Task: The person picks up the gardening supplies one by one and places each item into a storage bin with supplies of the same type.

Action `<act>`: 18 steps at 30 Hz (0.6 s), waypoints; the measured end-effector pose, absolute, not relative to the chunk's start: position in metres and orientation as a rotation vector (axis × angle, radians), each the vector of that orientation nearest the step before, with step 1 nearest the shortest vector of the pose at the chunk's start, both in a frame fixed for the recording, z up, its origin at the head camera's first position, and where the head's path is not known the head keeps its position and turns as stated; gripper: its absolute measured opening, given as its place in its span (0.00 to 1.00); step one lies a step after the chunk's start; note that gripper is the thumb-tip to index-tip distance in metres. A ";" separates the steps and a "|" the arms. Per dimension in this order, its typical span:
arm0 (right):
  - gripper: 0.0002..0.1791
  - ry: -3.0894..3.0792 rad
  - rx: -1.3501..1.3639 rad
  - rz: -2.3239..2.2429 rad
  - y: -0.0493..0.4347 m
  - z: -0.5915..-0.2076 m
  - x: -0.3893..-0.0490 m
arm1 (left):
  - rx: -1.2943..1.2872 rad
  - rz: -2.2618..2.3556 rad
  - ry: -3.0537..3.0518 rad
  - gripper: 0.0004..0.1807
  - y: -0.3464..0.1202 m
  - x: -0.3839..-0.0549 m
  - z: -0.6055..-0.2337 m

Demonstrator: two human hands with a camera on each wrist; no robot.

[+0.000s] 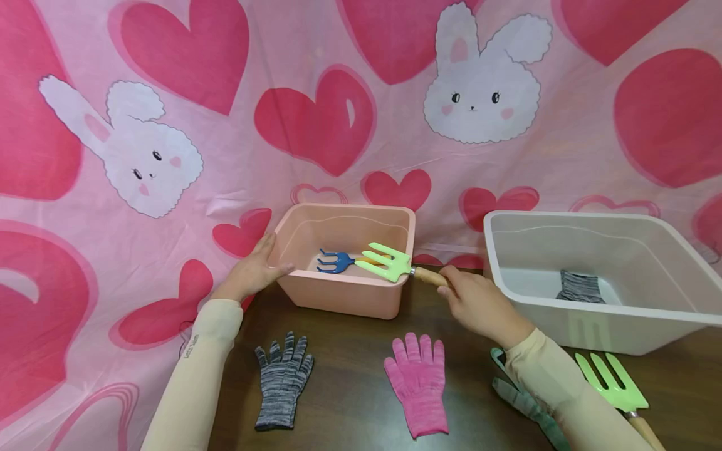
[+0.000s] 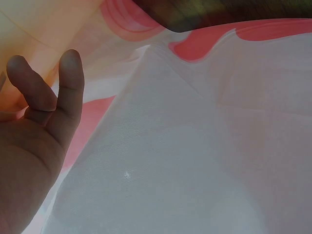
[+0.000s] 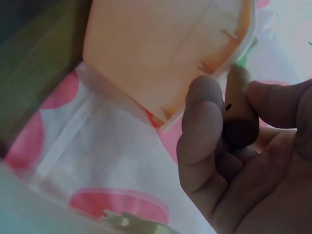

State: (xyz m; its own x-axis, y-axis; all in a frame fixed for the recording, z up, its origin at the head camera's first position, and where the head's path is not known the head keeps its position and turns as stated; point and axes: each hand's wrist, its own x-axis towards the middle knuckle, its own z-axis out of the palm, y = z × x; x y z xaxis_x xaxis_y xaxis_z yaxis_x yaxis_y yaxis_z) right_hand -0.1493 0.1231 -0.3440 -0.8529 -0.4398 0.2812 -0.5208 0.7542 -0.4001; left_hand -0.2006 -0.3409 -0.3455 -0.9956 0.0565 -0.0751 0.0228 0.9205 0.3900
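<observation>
My right hand [image 1: 479,304] grips the wooden handle [image 3: 239,105] of a light-green hand fork [image 1: 389,266]. Its tines reach over the right front rim of a pink plastic bin [image 1: 344,297]. Inside that bin lies a blue three-pronged hand rake [image 1: 336,262] with a yellowish handle, partly covered by the fork. At the bin's left end rests my left hand [image 1: 248,272], fingers extended along the outside and thumb by the front rim. The left wrist view shows two of the left hand's fingers [image 2: 70,92] extended beside the bin.
A larger grey-white bin [image 1: 564,326] at right holds a grey striped glove [image 1: 581,287]. On the dark table lie a grey striped glove [image 1: 284,382], a pink glove [image 1: 419,385], a greenish glove [image 1: 521,398] partly under my right forearm, and another green fork [image 1: 615,385]. Patterned cloth [image 1: 316,37] hangs behind.
</observation>
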 end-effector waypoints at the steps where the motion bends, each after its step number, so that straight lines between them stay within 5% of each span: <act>1: 0.09 -2.785 0.773 0.701 0.122 -0.341 -0.152 | 0.067 0.604 2.998 0.62 -0.341 -0.201 -0.346; 18: 0.11 -2.832 0.764 0.764 0.090 -0.338 -0.179 | 0.081 0.592 3.009 0.59 -0.339 -0.200 -0.345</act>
State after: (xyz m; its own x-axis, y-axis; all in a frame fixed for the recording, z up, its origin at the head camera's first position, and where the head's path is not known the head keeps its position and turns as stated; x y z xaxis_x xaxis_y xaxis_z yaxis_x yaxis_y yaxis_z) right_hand -0.1789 0.0901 -0.3384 -0.8671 -0.4419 0.2298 -0.4975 0.7466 -0.4416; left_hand -0.2000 -0.3389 -0.3447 -0.9959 0.0663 -0.0622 0.0377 0.9241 0.3802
